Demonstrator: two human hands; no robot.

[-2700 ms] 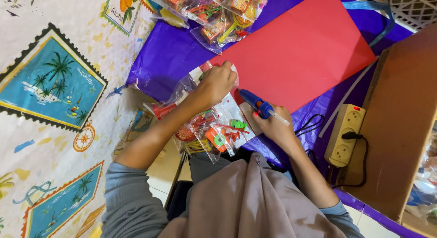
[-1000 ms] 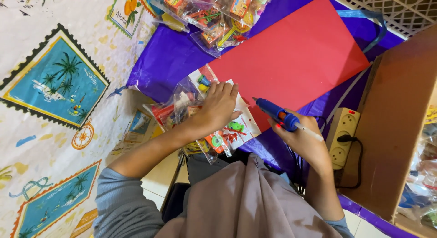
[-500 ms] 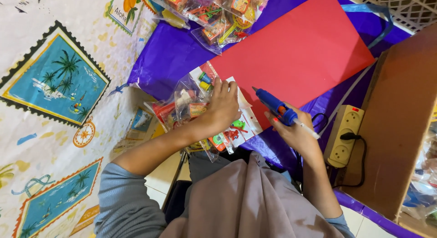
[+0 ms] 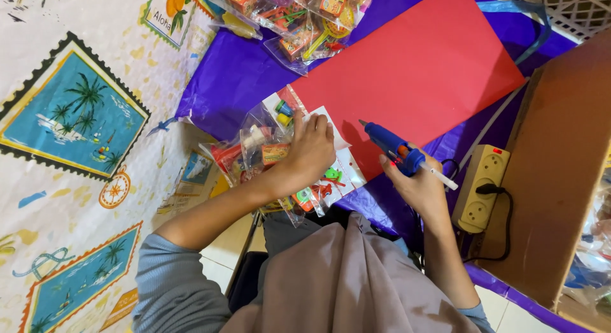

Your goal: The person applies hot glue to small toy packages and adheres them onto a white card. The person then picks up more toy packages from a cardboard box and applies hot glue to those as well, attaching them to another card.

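Note:
My right hand point(image 4: 417, 190) grips a blue glue gun point(image 4: 393, 146) with a white glue stick at its back. Its nozzle points toward the lower edge of a large red paper sheet point(image 4: 414, 72). My left hand point(image 4: 310, 151) presses down on clear plastic packets of small toys point(image 4: 267, 148) at the red sheet's near corner. The sheet lies on a purple plastic cover point(image 4: 235, 72).
More clear toy packets point(image 4: 293, 14) lie at the far edge. A beige power strip point(image 4: 480, 190) with a black plug sits right of my right hand, beside a brown wooden board point(image 4: 560, 161). A patterned cloth with palm-tree stamps point(image 4: 76, 116) covers the left.
My right hand lifted the glue gun from beside the packets, swung it out right, then brought it back toward the red sheet's edge. My left hand stayed pressed on the toy packets.

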